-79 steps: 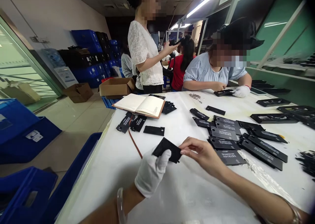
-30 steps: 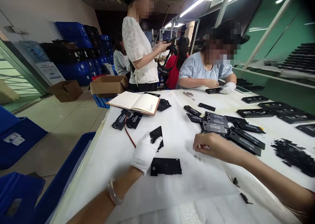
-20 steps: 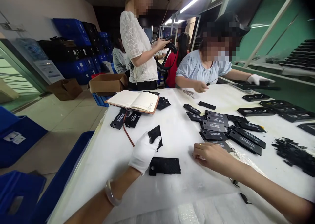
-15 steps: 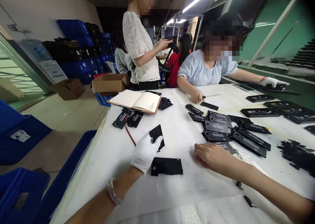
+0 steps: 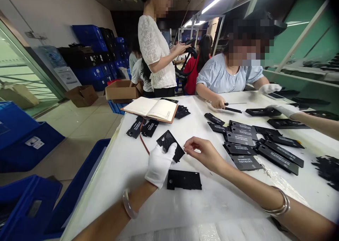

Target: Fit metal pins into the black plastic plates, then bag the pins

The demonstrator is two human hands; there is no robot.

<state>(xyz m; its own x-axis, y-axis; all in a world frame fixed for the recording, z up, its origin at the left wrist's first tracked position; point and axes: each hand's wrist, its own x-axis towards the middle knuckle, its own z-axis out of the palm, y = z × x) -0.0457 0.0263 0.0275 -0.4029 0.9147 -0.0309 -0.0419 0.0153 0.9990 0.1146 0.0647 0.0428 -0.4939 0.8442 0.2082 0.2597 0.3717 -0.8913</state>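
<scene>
My left hand point(image 5: 159, 165), in a white glove, grips a black plastic panel point(image 5: 169, 142) between thumb and fingers, tilted above the table with its perforated, ribbed face showing. My bare right hand point(image 5: 202, 151) is beside the panel's right edge, thumb and fingertips pinched together. Whether a tiny piece is between them is too small to tell. Just below my hands, a second black panel point(image 5: 184, 180) lies flat on the white table point(image 5: 159, 212). Right of my right hand are several black panels with white lettering point(image 5: 240, 138), overlapping in a loose pile.
An open notebook point(image 5: 150, 108) lies at the table's far left, partly over lettered panels. Across the table, a co-worker's hand point(image 5: 218, 102) holds a thin tool; another gloved hand point(image 5: 284, 110) reaches in from the right. Black scraps point(image 5: 327, 170) are heaped at right; blue bins point(image 5: 29, 202) stand left.
My right hand has moved left and up to the held panel. My left hand has turned the panel so its broad face shows. Another person's gloved hand has come in from the right.
</scene>
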